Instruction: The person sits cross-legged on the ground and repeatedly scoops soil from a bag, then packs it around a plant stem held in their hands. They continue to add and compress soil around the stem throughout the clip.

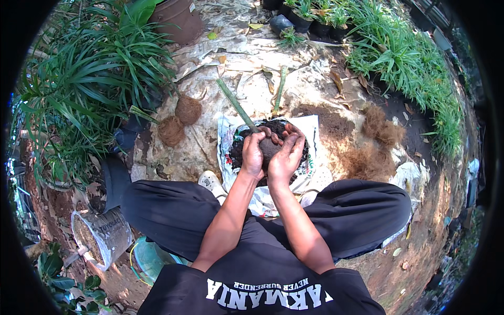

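My left hand and my right hand cup a ball of dark soil between them, above an opened white plastic sack that holds loose dark potting soil. A green cylindrical plant cutting stands out of the soil ball, slanting up and to the left, its lower end by my fingers. Another green cutting lies on the ground sheet just beyond the sack. Two brown fibre-covered balls rest touching at the left; a green cutting sticks out of the nearer one.
Loose brown fibre lies to the right, near spilled soil. Potted spider-like plants line the upper right, long-leaved plants the left. A brown pot stands at the top, a white bucket and a green basin at lower left.
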{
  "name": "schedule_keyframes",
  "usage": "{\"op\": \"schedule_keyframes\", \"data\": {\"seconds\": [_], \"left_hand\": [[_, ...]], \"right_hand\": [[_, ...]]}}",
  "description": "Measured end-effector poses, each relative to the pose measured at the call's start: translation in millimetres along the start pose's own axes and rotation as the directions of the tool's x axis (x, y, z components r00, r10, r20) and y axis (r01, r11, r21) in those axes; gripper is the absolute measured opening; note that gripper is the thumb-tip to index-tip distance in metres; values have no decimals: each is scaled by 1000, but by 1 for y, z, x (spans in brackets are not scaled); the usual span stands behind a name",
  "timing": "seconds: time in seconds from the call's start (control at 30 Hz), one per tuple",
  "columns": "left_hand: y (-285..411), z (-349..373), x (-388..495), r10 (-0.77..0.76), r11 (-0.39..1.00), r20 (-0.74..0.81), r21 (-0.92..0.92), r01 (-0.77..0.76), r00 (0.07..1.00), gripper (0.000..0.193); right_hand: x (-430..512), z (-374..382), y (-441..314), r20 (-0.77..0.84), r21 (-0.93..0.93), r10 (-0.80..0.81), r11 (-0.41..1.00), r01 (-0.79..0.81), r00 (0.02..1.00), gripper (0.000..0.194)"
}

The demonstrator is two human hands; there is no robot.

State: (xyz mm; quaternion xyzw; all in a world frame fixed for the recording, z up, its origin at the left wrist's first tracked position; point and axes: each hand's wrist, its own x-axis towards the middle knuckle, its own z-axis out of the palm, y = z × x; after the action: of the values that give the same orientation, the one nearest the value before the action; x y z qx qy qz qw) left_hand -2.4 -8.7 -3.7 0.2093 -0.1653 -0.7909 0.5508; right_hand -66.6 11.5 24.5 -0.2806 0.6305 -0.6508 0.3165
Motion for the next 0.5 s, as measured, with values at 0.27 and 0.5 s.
{"op": "schedule_keyframes", "data": {"seconds": [0.27,0.5], "left_hand": [[7,17,3,78,996,-166,56,-70,983,32],[1,4,-4,-72,995,-148,-83,61,986,21]], "right_hand": [[23,-15,-13,276,418,343,799,-433,898,68],[-1,4,6,110,20,-29,999,27,994,53]]}}
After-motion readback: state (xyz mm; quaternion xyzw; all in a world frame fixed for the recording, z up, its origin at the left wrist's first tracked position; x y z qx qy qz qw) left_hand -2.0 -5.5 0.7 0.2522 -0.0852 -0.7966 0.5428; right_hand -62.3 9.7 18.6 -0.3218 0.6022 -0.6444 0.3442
